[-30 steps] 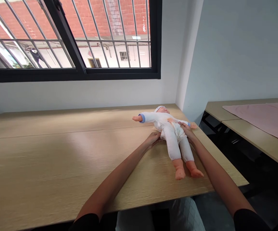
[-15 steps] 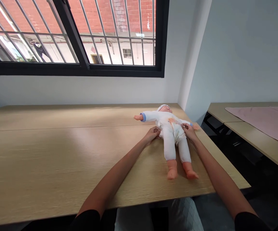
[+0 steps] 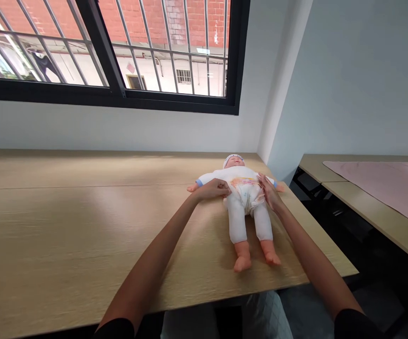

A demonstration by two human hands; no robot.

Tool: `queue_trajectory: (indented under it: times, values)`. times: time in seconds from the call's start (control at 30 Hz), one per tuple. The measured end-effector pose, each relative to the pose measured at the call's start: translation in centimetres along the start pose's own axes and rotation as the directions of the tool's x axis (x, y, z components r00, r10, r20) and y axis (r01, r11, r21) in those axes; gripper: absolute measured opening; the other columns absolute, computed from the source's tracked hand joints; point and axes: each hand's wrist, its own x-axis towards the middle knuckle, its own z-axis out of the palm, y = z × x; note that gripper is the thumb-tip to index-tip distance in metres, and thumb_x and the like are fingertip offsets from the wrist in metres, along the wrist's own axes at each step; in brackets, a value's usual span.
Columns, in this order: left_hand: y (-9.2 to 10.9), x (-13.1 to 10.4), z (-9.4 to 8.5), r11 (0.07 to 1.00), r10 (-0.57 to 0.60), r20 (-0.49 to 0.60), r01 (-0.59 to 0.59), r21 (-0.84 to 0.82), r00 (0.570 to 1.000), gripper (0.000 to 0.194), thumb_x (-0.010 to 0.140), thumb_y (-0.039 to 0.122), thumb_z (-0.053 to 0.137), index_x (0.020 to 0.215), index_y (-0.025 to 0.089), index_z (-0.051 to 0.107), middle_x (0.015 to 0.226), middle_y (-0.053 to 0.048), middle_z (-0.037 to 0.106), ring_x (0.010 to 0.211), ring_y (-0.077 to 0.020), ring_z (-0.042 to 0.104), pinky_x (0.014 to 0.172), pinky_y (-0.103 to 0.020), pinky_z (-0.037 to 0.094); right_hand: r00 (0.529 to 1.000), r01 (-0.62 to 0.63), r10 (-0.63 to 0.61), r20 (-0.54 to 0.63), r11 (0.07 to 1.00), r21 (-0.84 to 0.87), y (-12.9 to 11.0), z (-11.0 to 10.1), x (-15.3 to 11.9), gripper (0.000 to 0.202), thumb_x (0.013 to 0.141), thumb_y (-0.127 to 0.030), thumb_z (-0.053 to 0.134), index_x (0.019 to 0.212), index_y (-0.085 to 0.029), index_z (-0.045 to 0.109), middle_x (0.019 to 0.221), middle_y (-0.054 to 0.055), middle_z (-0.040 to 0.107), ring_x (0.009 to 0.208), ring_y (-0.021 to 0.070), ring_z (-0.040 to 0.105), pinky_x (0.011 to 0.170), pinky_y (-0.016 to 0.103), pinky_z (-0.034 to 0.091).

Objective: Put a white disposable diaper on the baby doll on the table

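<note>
Fingers of the left hand [image 3: 214, 189] and right hand [image 3: 268, 193] lie loosely curled on the white-suited soft-bodied baby doll's [image 3: 243, 202] waist, gripping nothing tightly; looks light and floppy, so hold the torso.

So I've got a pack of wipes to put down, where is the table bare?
Bare wood runs left of the left hand across the table. Crowded: both hands, right hand, flank the doll near the right edge.
</note>
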Motion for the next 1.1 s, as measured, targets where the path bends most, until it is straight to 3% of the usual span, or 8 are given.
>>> queue_trajectory:
  times: [0.1, 0.2, 0.27, 0.4, 0.53, 0.73, 0.97, 1.1]
  values:
    - [0.1, 0.1, -0.1, 0.963, 0.059, -0.152, -0.016, 0.269, 0.987, 0.013, 0.073, 0.021, 0.063, 0.061, 0.018, 0.058, 0.062, 0.000, 0.060, 0.061, -0.0147, 0.055, 0.060, -0.025, 0.042, 0.996, -0.031, 0.042, -0.079, 0.990, 0.135, -0.1, -0.7, 0.3, 0.047, 0.082, -0.054, 0.058, 0.121, -0.029, 0.056, 0.136, 0.003, 0.054, 0.129, 0.0196, 0.049, 0.108, 0.034, 0.042]
    - [0.7, 0.3, 1.2, 0.858, 0.294, -0.438, -0.032, 0.513, 0.850, 0.011, 0.078, 0.018, 0.055, 0.067, 0.019, 0.054, 0.069, -0.002, 0.058, 0.069, -0.0179, 0.053, 0.068, -0.029, 0.042, 0.986, -0.133, 0.133, -0.098, 0.991, 0.007, 0.0, -2.9, 0.8, 0.038, 0.076, -0.042, 0.068, 0.110, -0.026, 0.061, 0.120, 0.005, 0.064, 0.116, 0.0195, 0.058, 0.101, 0.034, 0.047]
    - [1.6, 0.3, 3.2, 0.788, 0.447, -0.434, -0.115, 0.605, 0.782, 0.007, 0.082, 0.020, 0.053, 0.076, 0.020, 0.056, 0.080, -0.005, 0.060, 0.084, -0.0226, 0.054, 0.082, -0.034, 0.043, 0.983, -0.181, 0.178, -0.041, 0.976, -0.118, 0.1, -4.4, 1.0, 0.040, 0.068, -0.037, 0.077, 0.104, -0.023, 0.065, 0.109, 0.006, 0.068, 0.105, 0.0202, 0.063, 0.093, 0.033, 0.052]
    - [3.0, 1.2, 8.1, 0.810, 0.513, -0.256, -0.364, 0.460, 0.819, 0.019, 0.076, 0.029, 0.069, 0.094, 0.022, 0.064, 0.111, -0.010, 0.062, 0.125, -0.0326, 0.042, 0.115, -0.046, 0.014, 0.968, -0.167, 0.221, 0.116, 0.918, -0.359, -0.2, -6.5, 0.8, 0.042, 0.057, -0.035, 0.085, 0.092, -0.018, 0.070, 0.084, 0.005, 0.071, 0.074, 0.0187, 0.065, 0.068, 0.031, 0.056]
    - [2.2, 3.8, 11.2, 0.874, 0.466, -0.238, -0.403, 0.270, 0.852, 0.032, 0.061, 0.029, 0.084, 0.088, 0.024, 0.068, 0.120, -0.010, 0.061, 0.135, -0.0387, 0.030, 0.116, -0.049, -0.009, 0.949, -0.194, 0.300, 0.096, 0.797, -0.571, -0.5, -7.6, 0.6, 0.037, 0.054, -0.037, 0.087, 0.077, -0.016, 0.068, 0.057, 0.002, 0.064, 0.055, 0.0174, 0.059, 0.057, 0.031, 0.053]
    - [0.3, 5.9, 12.0, 0.804, 0.515, -0.172, -0.404, 0.436, 0.840, 0.016, 0.066, 0.027, 0.079, 0.070, 0.022, 0.065, 0.100, -0.011, 0.063, 0.128, -0.0416, 0.037, 0.113, -0.057, -0.010, 0.811, -0.232, 0.513, 0.283, 0.725, -0.648, -0.5, -8.6, 0.6, 0.040, 0.053, -0.034, 0.087, 0.084, -0.017, 0.067, 0.062, 0.005, 0.069, 0.054, 0.0180, 0.063, 0.049, 0.026, 0.049]
    - [-0.1, 5.5, 12.2, 0.707, 0.569, -0.121, -0.409, 0.577, 0.813, 0.005, 0.076, 0.027, 0.069, 0.077, 0.022, 0.068, 0.100, -0.012, 0.063, 0.125, -0.0406, 0.041, 0.112, -0.059, -0.005, 0.853, -0.162, 0.402, 0.333, 0.811, -0.563, -0.8, -8.0, 0.4, 0.033, 0.055, -0.021, 0.083, 0.086, -0.016, 0.071, 0.065, 0.002, 0.069, 0.062, 0.0160, 0.063, 0.053, 0.023, 0.049]
    - [-0.2, 5.4, 11.8, 0.715, 0.575, -0.108, -0.433, 0.549, 0.811, 0.007, 0.073, 0.026, 0.071, 0.079, 0.024, 0.068, 0.097, -0.010, 0.065, 0.123, -0.0387, 0.042, 0.113, -0.057, -0.005, 0.909, -0.258, 0.331, 0.253, 0.924, -0.281, -1.1, -7.9, 0.3, 0.035, 0.060, -0.017, 0.080, 0.093, -0.016, 0.067, 0.070, 0.002, 0.069, 0.065, 0.0159, 0.065, 0.061, 0.027, 0.054]
